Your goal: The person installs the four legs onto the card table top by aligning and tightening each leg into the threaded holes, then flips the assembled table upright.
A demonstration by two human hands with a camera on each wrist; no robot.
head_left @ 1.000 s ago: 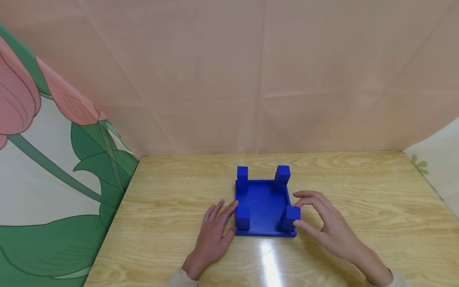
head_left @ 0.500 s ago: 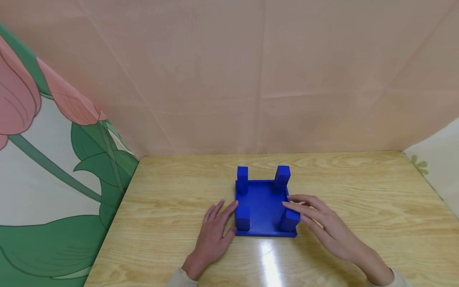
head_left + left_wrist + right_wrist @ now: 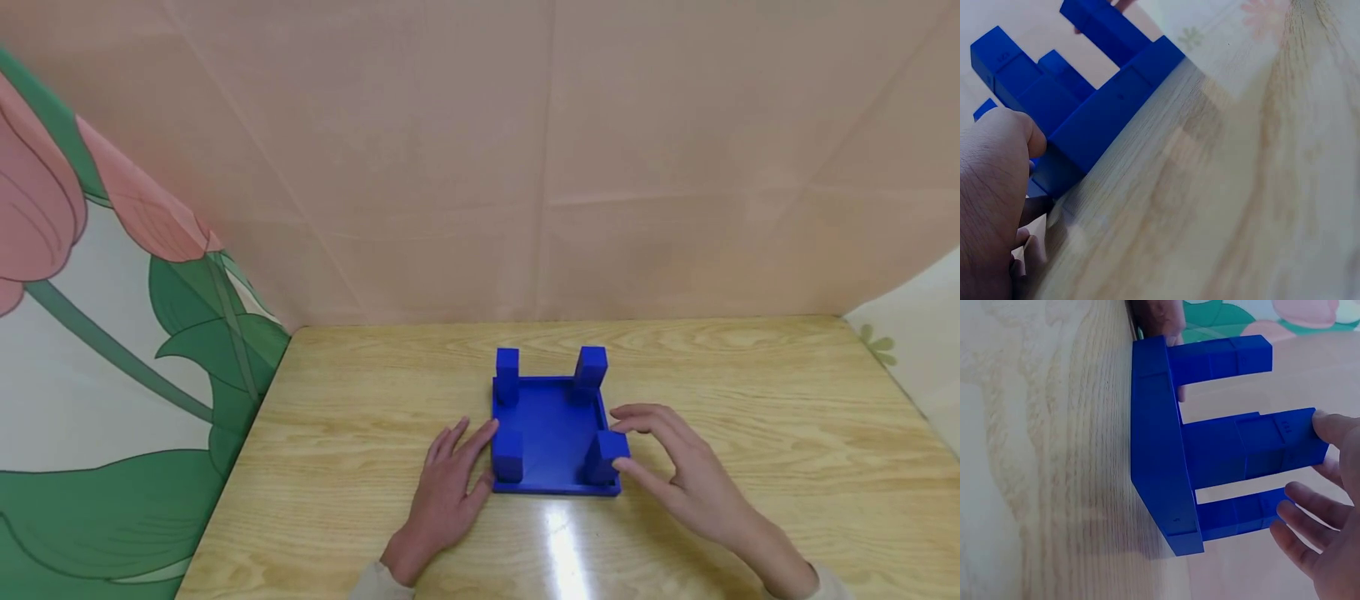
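Note:
A blue square plastic base [image 3: 553,429] with a low rim lies on the table, a square post [image 3: 508,367] standing upright at each corner, like a small table turned legs up. My left hand [image 3: 446,496] rests beside its left side, fingers extended, with index finger and thumb against the edge. In the left wrist view the thumb [image 3: 1032,134] touches the blue wall. My right hand [image 3: 697,479] pinches the top of the near right post [image 3: 603,458] between thumb and index finger. Seen from the right wrist, this post [image 3: 1260,444] has a seam partway up and small marks near its top.
The light wood-grain table [image 3: 360,400] reaches back to a plain pinkish cloth [image 3: 480,167]. A cloth printed with tulips and leaves [image 3: 112,375] hangs at the left, and a pale flowered one [image 3: 915,350] at the right.
Half a second ago my right index finger reached over the near right post; now it is drawn back behind it, with the thumb on the post's top. The left hand and base stay put.

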